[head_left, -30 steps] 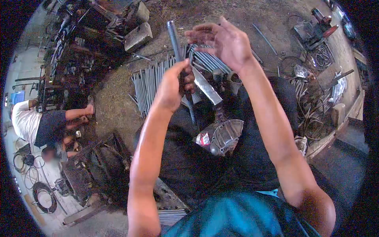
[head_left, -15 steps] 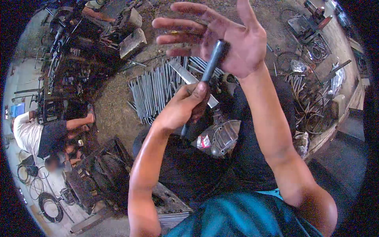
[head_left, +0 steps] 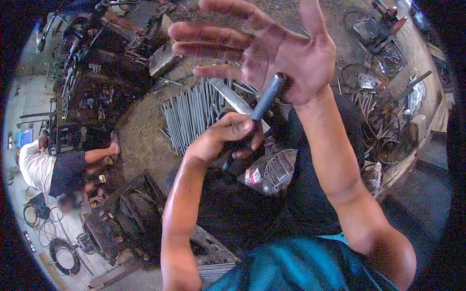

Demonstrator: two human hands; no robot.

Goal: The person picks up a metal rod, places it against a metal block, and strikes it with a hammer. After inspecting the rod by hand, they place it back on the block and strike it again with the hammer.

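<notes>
1. While the dark, round metal rod (head_left: 267,101) is clasped in the left hand (head_left: 221,138), its upper end is left uncovered and tilted toward the right hand (head_left: 296,60); a hold below that end seems chosen so that the tip can be angled freely.
2. The right hand is held empty, palm up and fingers spread, behind the rod's tip; whether the palm is touched cannot be told.
3. On the earthen floor (head_left: 138,121), grey metal rods (head_left: 187,116) are laid side by side in a rough row, probably so that each can be reached singly. A flat, silvery metal bar (head_left: 228,94) is set slantwise beside them, partly hidden by the left hand.
4. Near the dark trousers (head_left: 228,199), a grey cast-metal cover (head_left: 280,170) is placed next to a red-and-white packet (head_left: 252,176), below the left hand, so downward room is limited there.
5. More open floor is offered left of the row, up to the dark machinery (head_left: 92,102). The right side is bounded by a long wooden edge (head_left: 405,162); at far left, a person in a white shirt (head_left: 36,165) is seen well apart.
</notes>
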